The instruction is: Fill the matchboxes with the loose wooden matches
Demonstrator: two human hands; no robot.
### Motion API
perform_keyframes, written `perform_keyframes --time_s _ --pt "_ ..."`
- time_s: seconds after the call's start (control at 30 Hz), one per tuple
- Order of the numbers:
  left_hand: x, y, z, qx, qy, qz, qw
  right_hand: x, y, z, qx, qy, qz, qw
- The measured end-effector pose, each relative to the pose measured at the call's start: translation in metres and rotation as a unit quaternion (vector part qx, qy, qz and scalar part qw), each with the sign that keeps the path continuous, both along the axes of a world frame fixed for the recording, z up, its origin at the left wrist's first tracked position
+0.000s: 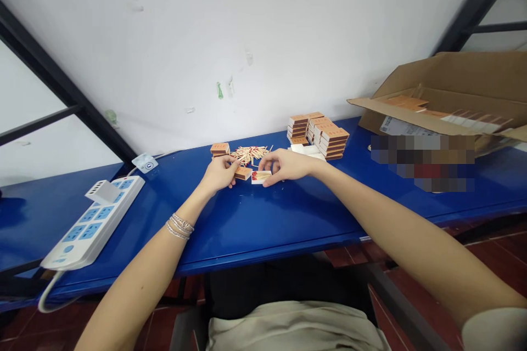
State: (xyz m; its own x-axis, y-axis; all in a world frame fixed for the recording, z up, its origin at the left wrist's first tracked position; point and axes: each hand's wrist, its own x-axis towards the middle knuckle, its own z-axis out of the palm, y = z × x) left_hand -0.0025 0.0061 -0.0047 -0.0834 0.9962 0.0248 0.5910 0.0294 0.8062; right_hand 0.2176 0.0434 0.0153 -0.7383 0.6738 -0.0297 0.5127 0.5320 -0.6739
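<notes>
1. Right hand (pixel 286 165) clamps a white cardboard matchbox tray (pixel 261 177) from above, fingers and thumb closed around it; red-tipped wooden matches fill the tray.
2. Left hand (pixel 219 171) reaches an orange cardboard matchbox (pixel 242 174) at the 3 o'clock side of the palm; whether its fingers grip cannot be told.
3. Both boxes sit side by side on a long blue metal table (pixel 288 230), the hands almost meeting above them.
4. Loose wooden matches (pixel 249 154) lie at 12 o'clock, just beyond the fingers; stacked orange matchboxes (pixel 319 134) rise at 1 o'clock.
5. A brown cardboard carton (pixel 448 82) stands at 2 o'clock; a white power strip (pixel 93 222) lies at 8 o'clock.
6. Small boxes, close together: any next move calls for a steady hold.
</notes>
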Motion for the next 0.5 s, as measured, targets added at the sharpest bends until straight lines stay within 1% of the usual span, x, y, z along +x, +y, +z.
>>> perform_keyframes --time_s 0.1,0.2,0.4,0.5 --pt "0.0049 -0.0024 0.0034 -0.008 -0.058 -0.022 0.998 -0.0012 0.0033 -0.0046 0.034 0.018 -0.027 0.999" --pt "0.0082 -0.0038 0.0057 -0.016 -0.112 -0.024 0.993 -0.002 0.0067 -0.0089 0.064 0.042 -0.048 0.996" --pt "0.0087 -0.0022 0.0044 -0.019 -0.195 -0.004 0.981 -0.0035 0.0042 -0.0072 0.074 0.055 -0.083 0.992" --pt "0.0101 -0.0024 0.0043 -0.021 -0.219 -0.002 0.976 -0.0043 0.0026 -0.0072 0.076 0.061 -0.087 0.991"
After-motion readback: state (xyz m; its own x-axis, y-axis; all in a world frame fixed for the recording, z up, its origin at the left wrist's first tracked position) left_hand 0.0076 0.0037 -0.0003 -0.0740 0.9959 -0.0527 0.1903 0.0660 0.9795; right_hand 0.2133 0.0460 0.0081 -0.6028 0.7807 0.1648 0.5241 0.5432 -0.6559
